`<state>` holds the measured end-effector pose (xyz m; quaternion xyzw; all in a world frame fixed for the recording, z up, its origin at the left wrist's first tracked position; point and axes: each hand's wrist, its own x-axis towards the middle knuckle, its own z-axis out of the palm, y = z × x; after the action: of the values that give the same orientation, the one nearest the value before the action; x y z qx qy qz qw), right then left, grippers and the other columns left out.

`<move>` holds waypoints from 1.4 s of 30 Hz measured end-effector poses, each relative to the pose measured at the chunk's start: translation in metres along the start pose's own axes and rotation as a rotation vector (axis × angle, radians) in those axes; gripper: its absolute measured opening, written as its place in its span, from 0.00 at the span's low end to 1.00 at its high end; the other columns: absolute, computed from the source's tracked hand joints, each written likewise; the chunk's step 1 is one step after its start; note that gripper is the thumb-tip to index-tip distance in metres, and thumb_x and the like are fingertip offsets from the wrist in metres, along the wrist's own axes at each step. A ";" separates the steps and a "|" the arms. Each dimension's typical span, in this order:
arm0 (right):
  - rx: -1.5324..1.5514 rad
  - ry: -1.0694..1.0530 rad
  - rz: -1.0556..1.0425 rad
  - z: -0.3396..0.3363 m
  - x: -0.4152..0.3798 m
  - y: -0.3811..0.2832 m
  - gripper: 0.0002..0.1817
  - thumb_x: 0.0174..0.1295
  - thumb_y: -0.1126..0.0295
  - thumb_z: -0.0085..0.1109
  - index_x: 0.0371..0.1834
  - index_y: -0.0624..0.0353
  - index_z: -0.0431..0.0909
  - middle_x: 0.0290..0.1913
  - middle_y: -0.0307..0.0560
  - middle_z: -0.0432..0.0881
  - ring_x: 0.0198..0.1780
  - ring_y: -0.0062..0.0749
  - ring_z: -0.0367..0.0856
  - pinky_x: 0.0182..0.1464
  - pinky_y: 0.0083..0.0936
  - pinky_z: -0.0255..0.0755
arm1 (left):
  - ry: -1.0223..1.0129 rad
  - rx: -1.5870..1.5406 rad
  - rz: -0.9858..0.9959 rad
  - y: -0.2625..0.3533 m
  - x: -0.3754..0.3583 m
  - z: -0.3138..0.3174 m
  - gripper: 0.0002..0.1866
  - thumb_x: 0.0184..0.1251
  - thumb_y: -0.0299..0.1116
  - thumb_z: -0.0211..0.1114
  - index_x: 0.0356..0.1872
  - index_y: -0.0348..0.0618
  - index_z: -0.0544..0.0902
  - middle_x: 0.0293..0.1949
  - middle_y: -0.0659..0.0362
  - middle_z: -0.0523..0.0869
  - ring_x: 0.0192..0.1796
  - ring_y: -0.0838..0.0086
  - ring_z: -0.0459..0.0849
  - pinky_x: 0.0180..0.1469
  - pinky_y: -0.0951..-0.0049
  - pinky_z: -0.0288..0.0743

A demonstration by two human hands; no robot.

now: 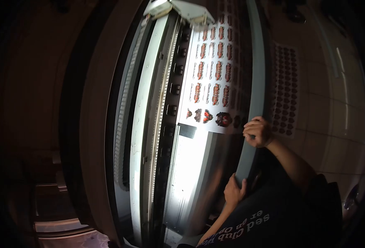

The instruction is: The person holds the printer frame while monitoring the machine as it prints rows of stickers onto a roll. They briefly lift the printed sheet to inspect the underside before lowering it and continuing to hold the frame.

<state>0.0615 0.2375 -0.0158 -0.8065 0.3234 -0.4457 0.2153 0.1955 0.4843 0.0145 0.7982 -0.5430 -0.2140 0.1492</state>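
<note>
A long grey bar [257,62] runs down the front of a wide-format printer [139,136]. My right hand [259,131] is closed round this bar, fingers curled over it. Lower down, my left hand [235,191] holds the same bar between thumb and fingers; part of its grip is hidden. Left of the bar lies a white printed sheet [207,78] with rows of red and black figures and larger head-like pictures along its near edge. The sheet's right side falls into shadow behind the bar.
The white printer carriage [190,12] stands over the sheet's far end. Black pinch rollers [174,89] line its left side. A bright metal platen [186,165] lies below the sheet. Another printed sheet [285,91] lies on the tiled floor [319,111] at right.
</note>
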 end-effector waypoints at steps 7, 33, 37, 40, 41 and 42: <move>-0.048 -0.033 -0.031 -0.005 0.005 -0.003 0.05 0.53 0.67 0.63 0.22 0.52 0.85 0.30 0.35 0.88 0.43 0.27 0.88 0.55 0.34 0.72 | 0.048 -0.020 -0.003 0.002 0.000 0.001 0.31 0.70 0.51 0.61 0.60 0.32 0.74 0.45 0.39 0.86 0.44 0.47 0.88 0.47 0.54 0.81; -0.019 0.001 -0.069 -0.002 0.002 -0.003 0.05 0.51 0.67 0.65 0.22 0.54 0.83 0.31 0.37 0.88 0.42 0.32 0.88 0.53 0.35 0.72 | 0.221 -0.015 0.269 -0.008 -0.003 0.005 0.29 0.64 0.36 0.68 0.63 0.31 0.73 0.57 0.40 0.81 0.59 0.47 0.81 0.63 0.55 0.73; 0.012 -0.022 -0.089 0.001 0.000 0.003 0.06 0.49 0.64 0.66 0.25 0.53 0.84 0.33 0.39 0.88 0.43 0.34 0.87 0.56 0.37 0.71 | 0.290 0.019 0.336 -0.001 -0.002 0.003 0.27 0.61 0.33 0.68 0.60 0.29 0.76 0.56 0.41 0.82 0.58 0.48 0.81 0.62 0.56 0.75; 0.029 -0.280 -0.111 -0.009 -0.006 0.014 0.12 0.54 0.61 0.64 0.38 0.53 0.85 0.47 0.43 0.88 0.56 0.35 0.83 0.64 0.39 0.66 | 0.325 0.069 0.310 0.003 0.000 0.010 0.28 0.63 0.32 0.67 0.63 0.32 0.74 0.56 0.40 0.81 0.59 0.47 0.80 0.63 0.56 0.73; 0.046 -0.309 -0.169 -0.013 -0.007 0.020 0.14 0.55 0.61 0.64 0.43 0.53 0.85 0.51 0.43 0.87 0.60 0.35 0.81 0.66 0.40 0.64 | 0.342 0.037 0.265 0.010 0.004 0.018 0.28 0.64 0.32 0.66 0.64 0.31 0.73 0.57 0.38 0.80 0.60 0.46 0.79 0.65 0.55 0.72; 0.065 -0.339 -0.228 -0.019 -0.008 0.022 0.16 0.56 0.61 0.64 0.47 0.52 0.85 0.55 0.43 0.86 0.64 0.35 0.78 0.69 0.40 0.63 | 0.367 0.043 0.243 0.022 0.012 0.025 0.28 0.64 0.33 0.66 0.64 0.31 0.73 0.59 0.38 0.79 0.61 0.45 0.78 0.65 0.55 0.71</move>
<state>0.0349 0.2263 -0.0251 -0.8940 0.1745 -0.3352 0.2406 0.1689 0.4653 0.0011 0.7553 -0.6034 -0.0339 0.2535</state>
